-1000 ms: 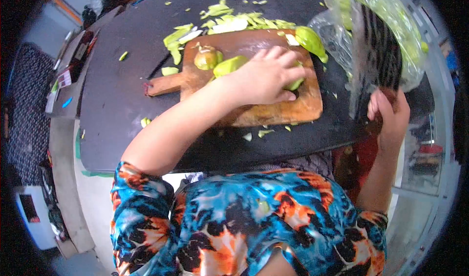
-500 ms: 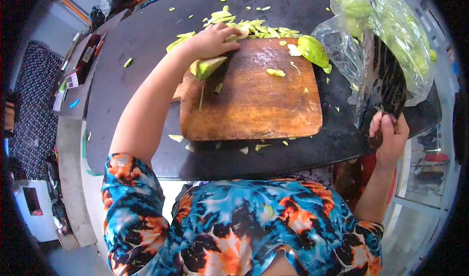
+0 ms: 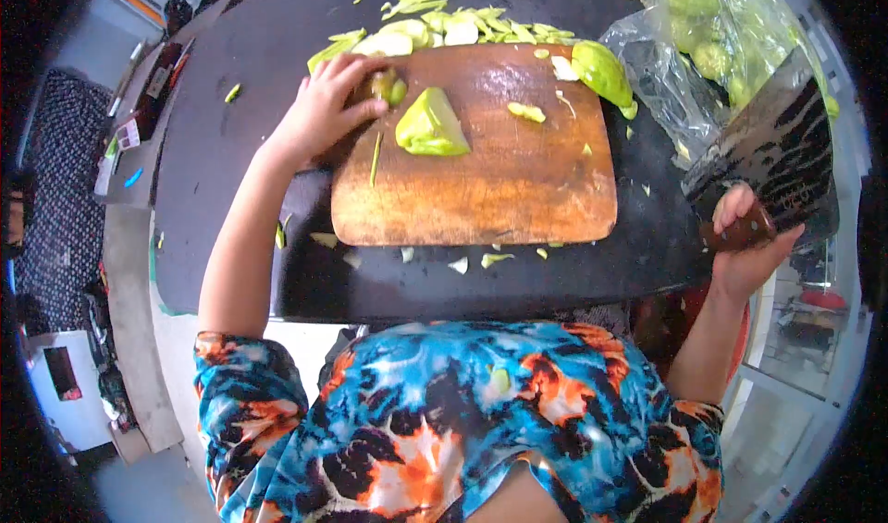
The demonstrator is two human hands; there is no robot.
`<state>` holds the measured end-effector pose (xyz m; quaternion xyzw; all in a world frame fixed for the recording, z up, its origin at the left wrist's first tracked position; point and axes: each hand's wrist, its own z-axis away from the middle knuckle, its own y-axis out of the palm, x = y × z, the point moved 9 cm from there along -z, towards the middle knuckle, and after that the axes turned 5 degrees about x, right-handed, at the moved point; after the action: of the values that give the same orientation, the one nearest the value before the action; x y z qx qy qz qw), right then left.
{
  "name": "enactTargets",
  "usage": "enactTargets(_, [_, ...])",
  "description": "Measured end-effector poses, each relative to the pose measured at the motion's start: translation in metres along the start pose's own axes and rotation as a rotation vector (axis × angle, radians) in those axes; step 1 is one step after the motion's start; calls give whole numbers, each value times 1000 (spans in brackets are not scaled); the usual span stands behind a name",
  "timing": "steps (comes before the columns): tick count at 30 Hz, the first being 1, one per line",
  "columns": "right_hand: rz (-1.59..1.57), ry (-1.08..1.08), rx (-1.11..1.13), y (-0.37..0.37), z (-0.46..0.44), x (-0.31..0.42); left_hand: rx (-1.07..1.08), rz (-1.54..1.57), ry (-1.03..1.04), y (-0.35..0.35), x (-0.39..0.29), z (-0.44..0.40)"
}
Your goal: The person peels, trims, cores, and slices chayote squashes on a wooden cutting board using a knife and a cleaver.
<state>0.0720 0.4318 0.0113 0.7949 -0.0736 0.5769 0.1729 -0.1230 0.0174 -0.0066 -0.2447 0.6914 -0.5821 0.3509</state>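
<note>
My left hand [image 3: 328, 107] is at the left edge of the wooden cutting board [image 3: 490, 190], its fingers round a brownish-green vegetable end [image 3: 384, 88]. Just right of it a cut green vegetable chunk [image 3: 431, 125] rests on the board. My right hand [image 3: 745, 236] grips the handle of a wide dark cleaver [image 3: 777, 148], held off to the right of the board with the blade tilted up. A green vegetable half [image 3: 601, 72] lies at the board's upper right corner. Pale green slices [image 3: 462, 28] are heaped along the far edge.
A clear plastic bag [image 3: 712, 37] of green vegetables stands at the table's right, behind the cleaver. Small scraps dot the board and the dark table [image 3: 222, 172]. At the far left is a side surface [image 3: 139, 116] with small items.
My left hand has moved from the slices to the board's left edge, and the green chunk now lies free on the board. The cleaver has tilted to the right in my right hand.
</note>
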Motion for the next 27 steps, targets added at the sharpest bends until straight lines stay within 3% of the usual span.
enactTargets(2, [25, -26, 80, 15, 0, 1, -67, -106, -21, 1, 11, -10])
enactTargets(6, [255, -94, 116, 31, 12, 12, -451, -450, -96, -23, 9, -20])
enactTargets(9, [394, -105, 142, 32, 17, 20, -273, -164, -139, -17, -2, -25])
enactTargets(10, [427, -95, 156, 33, 18, 20, -89, 144, -327, -10, -12, -19])
enactTargets(12, [490, -71, 195, 36, 19, 17, -51, 217, -152, -1, -43, -11])
enactTargets(14, [529, -104, 251, 45, 19, 16, -152, -51, -78, 0, -67, -1])
enactTargets(18, [549, -155, 253, 73, 16, 20, -172, 101, -99, -1, -66, 2])
enactTargets(22, [590, -161, 287, 89, 18, 22, -86, 322, -289, 4, -35, -6])
enactTargets(23, [589, -171, 294, 90, 19, 22, -291, 369, -249, 0, -22, -3])
enactTargets(26, [608, -171, 310, 91, 22, 20, -342, 58, -443, -8, 20, 2])
enactTargets(27, [620, -175, 322, 92, 23, 21, -524, -45, -302, -23, 13, 10])
